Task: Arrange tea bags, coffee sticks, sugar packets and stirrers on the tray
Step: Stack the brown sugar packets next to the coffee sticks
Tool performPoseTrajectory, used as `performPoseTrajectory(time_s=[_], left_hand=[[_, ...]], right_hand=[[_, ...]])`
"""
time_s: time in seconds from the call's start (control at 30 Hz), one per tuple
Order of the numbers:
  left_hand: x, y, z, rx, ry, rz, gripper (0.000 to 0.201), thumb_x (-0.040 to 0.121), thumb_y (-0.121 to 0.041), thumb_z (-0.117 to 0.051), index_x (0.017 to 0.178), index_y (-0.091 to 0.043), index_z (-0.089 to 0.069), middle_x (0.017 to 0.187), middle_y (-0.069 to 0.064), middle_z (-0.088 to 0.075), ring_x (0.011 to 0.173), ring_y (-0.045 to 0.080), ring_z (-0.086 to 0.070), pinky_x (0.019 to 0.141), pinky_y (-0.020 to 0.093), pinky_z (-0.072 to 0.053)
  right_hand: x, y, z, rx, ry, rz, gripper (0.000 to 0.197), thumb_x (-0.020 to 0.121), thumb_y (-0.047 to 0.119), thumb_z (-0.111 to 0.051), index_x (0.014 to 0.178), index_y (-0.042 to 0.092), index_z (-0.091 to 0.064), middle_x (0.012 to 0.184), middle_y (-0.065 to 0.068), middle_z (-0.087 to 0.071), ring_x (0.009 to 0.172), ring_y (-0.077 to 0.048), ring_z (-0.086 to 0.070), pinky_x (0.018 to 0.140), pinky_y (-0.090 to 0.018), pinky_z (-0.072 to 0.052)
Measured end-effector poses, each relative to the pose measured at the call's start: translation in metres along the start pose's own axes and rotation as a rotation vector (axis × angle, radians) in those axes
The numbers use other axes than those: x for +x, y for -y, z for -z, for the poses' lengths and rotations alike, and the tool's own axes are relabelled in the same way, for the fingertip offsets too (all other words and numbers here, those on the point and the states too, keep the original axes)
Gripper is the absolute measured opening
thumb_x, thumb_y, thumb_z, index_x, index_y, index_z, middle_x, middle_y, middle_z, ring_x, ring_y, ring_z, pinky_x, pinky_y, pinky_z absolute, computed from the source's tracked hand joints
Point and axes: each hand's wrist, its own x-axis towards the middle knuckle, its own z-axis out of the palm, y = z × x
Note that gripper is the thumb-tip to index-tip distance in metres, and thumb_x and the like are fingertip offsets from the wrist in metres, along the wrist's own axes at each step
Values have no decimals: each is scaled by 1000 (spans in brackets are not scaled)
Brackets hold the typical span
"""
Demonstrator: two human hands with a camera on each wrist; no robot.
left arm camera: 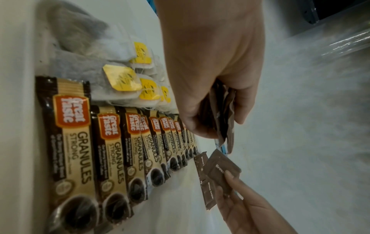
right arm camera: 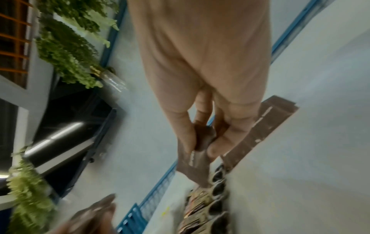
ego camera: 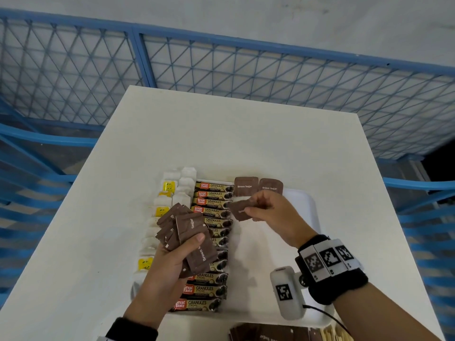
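R hand (ego camera: pixel 264 209) pinches one brown sugar packet (ego camera: pixel 240 210) between thumb and fingertips, held just above the tray (ego camera: pixel 306 207), close below the two packets already laid (ego camera: pixel 258 186) at the tray's far edge. Those two lie side by side, text upright. Judged next slot: directly nearer the person than that pair, right of the coffee sticks (ego camera: pixel 213 238). The held packet is tilted, its printed side partly turned (needs levelling before drop, I'd say).

L hand (ego camera: pixel 172 258) grips a fanned stack of sugar packets (ego camera: pixel 189 238), fingers curled round it, over the coffee column; R hand is the nearer to the slot.

Tea bags (ego camera: pixel 163 212) sit in the leftmost column, yellow tags.

Legible: "Brown Sugar" on packets; "Great Taste GRANULES STRONG" on sticks. Tag print unreadable.
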Motion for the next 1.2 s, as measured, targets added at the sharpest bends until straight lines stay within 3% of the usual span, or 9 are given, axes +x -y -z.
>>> performPoseTrajectory(time_s=[0.17,0.33,0.5,0.7,1.07,1.2], left_hand=[[-1,0,-2,2,6,16,24,77,-3,-61,95,-18,-66,80,1,-73,67,17,-71,47,31,-53],[-2,-1,-3,-2,2,14,25,74,-4,-62,95,-18,-66,79,1,-73,66,16,-70,48,32,-55],[-3,-4,-3,-18,-7,14,35,67,-9,-64,101,-15,-65,87,6,-71,69,19,-70,47,30,-52],[-2,-3,-3,-30,-2,21,38,68,-9,-64,105,-14,-64,89,5,-70,71,20,-69,47,30,-52],[-1,-2,-5,-26,7,28,39,67,-9,-64,106,-14,-64,88,5,-71,70,19,-70,46,29,-52],[-1,-1,-7,-30,7,32,44,70,-8,-64,114,-11,-61,92,6,-70,78,23,-67,47,29,-52]], right_hand=[[22,-16,9,176,-172,-65,17,83,-7,-62,81,9,-56,88,-9,-57,83,-18,-61,75,-27,-57],[40,-25,4,-89,-346,-49,22,78,8,-73,74,19,-55,73,4,-58,70,-8,-55,66,-13,-44],[49,-30,0,-200,-392,-28,20,75,12,-76,80,12,-56,70,7,-54,65,-4,-50,55,-4,-40],[55,-31,-2,-297,-418,-8,22,75,10,-76,82,9,-55,68,5,-49,68,-10,-48,57,-9,-38],[59,-35,-4,-289,-446,-14,24,75,14,-76,82,9,-54,74,-1,-55,75,-17,-53,60,-13,-39],[53,-29,-6,-299,-452,-9,30,77,18,-75,93,8,-52,78,-1,-54,78,-17,-54,68,-20,-40]])
